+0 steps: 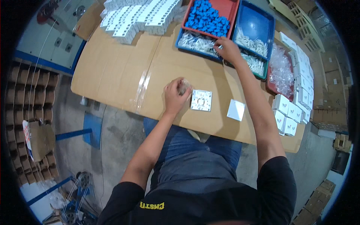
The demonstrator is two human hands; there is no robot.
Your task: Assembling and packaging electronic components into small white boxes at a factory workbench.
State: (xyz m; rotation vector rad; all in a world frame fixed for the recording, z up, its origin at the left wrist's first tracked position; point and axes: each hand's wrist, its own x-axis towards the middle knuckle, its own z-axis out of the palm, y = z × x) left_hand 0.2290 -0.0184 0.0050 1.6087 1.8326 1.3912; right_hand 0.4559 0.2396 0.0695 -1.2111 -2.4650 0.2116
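My left hand (174, 98) is closed around a small clear plastic bag (184, 87) just above the cardboard-covered table. Close to its fingertips lies a square white plate with cut-outs and fittings (201, 100). A plain square white plate (236, 110) rests farther right. My right hand (228, 50) reaches to the right end of a blue tray (180, 45) full of small clear bags of parts (198, 43). Its fingers are bent together over the bags, and what they pinch is too small to make out.
A red tray of blue parts (207, 18) sits above the bag tray. Blue (258, 20) and green trays with white parts stand beside it. Crumpled clear bags (281, 71) fill a red bin. White boxes (288, 112) line the right edge; stacked white pieces (140, 18) stand far left.
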